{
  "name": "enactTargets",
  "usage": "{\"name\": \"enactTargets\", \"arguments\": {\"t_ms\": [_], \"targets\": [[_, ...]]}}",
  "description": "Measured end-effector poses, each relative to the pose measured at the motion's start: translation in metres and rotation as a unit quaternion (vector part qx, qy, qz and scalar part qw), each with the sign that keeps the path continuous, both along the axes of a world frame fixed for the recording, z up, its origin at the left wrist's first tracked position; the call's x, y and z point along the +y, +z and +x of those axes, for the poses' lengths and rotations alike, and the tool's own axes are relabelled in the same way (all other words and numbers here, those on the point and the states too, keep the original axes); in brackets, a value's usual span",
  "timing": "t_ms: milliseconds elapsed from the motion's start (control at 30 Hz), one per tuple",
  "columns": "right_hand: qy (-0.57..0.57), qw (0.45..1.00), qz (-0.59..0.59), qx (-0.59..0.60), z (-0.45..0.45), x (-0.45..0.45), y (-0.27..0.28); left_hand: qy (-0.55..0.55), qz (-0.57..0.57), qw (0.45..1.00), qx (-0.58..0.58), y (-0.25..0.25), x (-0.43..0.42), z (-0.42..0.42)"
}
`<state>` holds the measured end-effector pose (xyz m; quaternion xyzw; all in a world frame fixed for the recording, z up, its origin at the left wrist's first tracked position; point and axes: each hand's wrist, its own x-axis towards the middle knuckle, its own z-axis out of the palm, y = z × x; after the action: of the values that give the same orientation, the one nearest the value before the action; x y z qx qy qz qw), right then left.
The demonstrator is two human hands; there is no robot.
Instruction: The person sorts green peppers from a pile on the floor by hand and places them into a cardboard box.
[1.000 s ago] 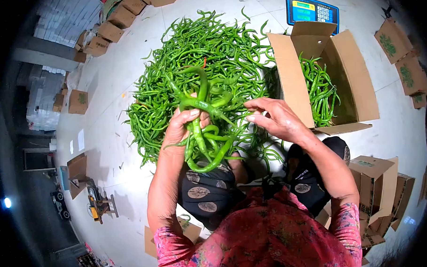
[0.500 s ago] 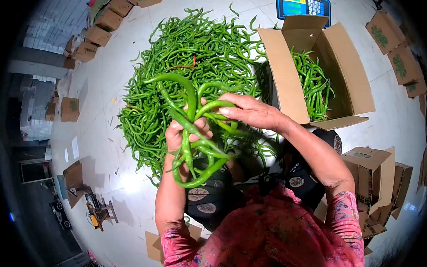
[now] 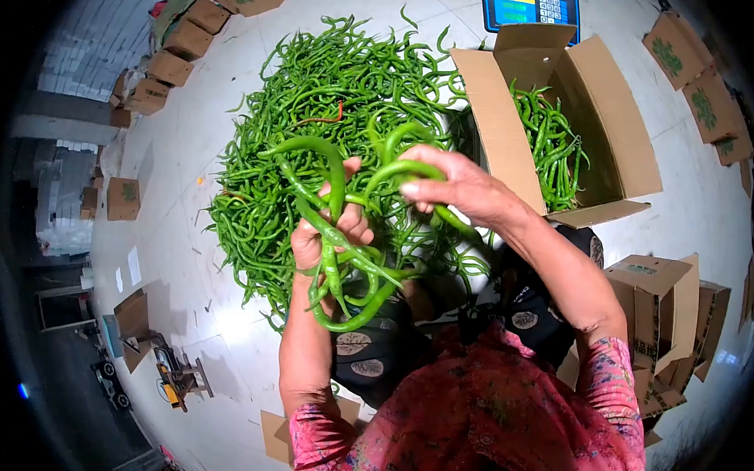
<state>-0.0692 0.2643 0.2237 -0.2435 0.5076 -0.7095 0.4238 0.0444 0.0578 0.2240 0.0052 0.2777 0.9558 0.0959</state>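
Note:
My left hand (image 3: 329, 229) is closed around a bunch of long green chili peppers (image 3: 336, 183), whose curved ends stick out above and below the fist. To its right, my right hand (image 3: 458, 187) pinches a few more curved green chili peppers (image 3: 398, 167) between thumb and fingers; motion blurs some of them. Both hands are held over the near part of a large heap of green chili peppers (image 3: 306, 105) on the floor. One red pepper (image 3: 327, 117) lies on the heap. An open cardboard box (image 3: 493, 119) with chili peppers inside stands to the right of my right hand.
A blue-framed scale display (image 3: 531, 12) is behind the open box. Cardboard cartons (image 3: 657, 300) are stacked at the lower right, and more boxes (image 3: 169, 68) line the left and right edges. A small stool-like object (image 3: 178, 375) sits at lower left on the pale floor (image 3: 165, 243).
My right hand has moved right, away from my left hand, with a few chili peppers in it. My left hand stays in nearly the same place, still gripping its bunch.

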Motion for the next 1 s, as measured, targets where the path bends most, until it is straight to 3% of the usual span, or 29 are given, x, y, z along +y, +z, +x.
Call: {"name": "enactTargets", "arguments": {"t_ms": [67, 100, 200, 467, 567, 600, 633, 667, 733, 767, 800, 900, 933, 1000], "targets": [[-0.079, 0.995, 0.033, 0.048, -0.007, 0.007, 0.000, 0.003, -0.015, 1.000, 0.019, 0.002, -0.004, 0.001], [-0.093, 0.996, -0.011, 0.014, -0.010, 0.011, -0.001, 0.025, -0.047, 0.999, 0.009, 0.000, -0.008, 0.002], [-0.066, 0.978, -0.132, -0.146, -0.022, 0.022, -0.003, 0.072, -0.040, 0.996, -0.018, -0.003, -0.011, 0.006], [-0.086, 0.948, -0.247, -0.184, -0.043, 0.053, 0.012, 0.096, -0.048, 0.994, -0.033, 0.004, -0.004, 0.002], [-0.223, 0.969, -0.092, -0.046, -0.055, 0.073, 0.027, 0.110, 0.014, 0.992, -0.062, -0.008, -0.014, 0.001], [-0.267, 0.963, -0.034, -0.002, -0.062, 0.080, 0.022, 0.147, 0.010, 0.984, -0.101, -0.011, -0.014, 0.003], [-0.308, 0.950, 0.023, 0.042, -0.071, 0.089, 0.015, 0.123, 0.011, 0.990, -0.069, -0.010, -0.015, 0.001], [-0.319, 0.924, 0.155, 0.144, -0.082, 0.100, 0.005, 0.124, 0.009, 0.990, -0.070, -0.010, -0.015, -0.001], [-0.313, 0.797, 0.397, 0.330, -0.096, 0.118, -0.016, 0.139, 0.003, 0.986, -0.092, -0.007, -0.010, -0.003], [-0.298, 0.703, 0.502, 0.406, -0.095, 0.115, -0.018, 0.153, -0.006, 0.982, -0.111, -0.001, -0.007, -0.004], [-0.287, 0.633, 0.542, 0.473, -0.087, 0.116, -0.022, 0.153, -0.018, 0.982, -0.107, -0.002, -0.007, -0.004], [-0.261, 0.666, 0.505, 0.483, -0.067, 0.101, -0.005, 0.153, -0.035, 0.983, -0.094, -0.005, -0.005, -0.008], [-0.269, 0.685, 0.435, 0.519, -0.060, 0.092, -0.007, 0.155, -0.043, 0.982, -0.096, -0.003, -0.004, -0.010], [-0.201, 0.826, 0.301, 0.432, -0.028, 0.063, 0.009, 0.161, -0.049, 0.980, -0.104, -0.005, 0.000, -0.013]]}}
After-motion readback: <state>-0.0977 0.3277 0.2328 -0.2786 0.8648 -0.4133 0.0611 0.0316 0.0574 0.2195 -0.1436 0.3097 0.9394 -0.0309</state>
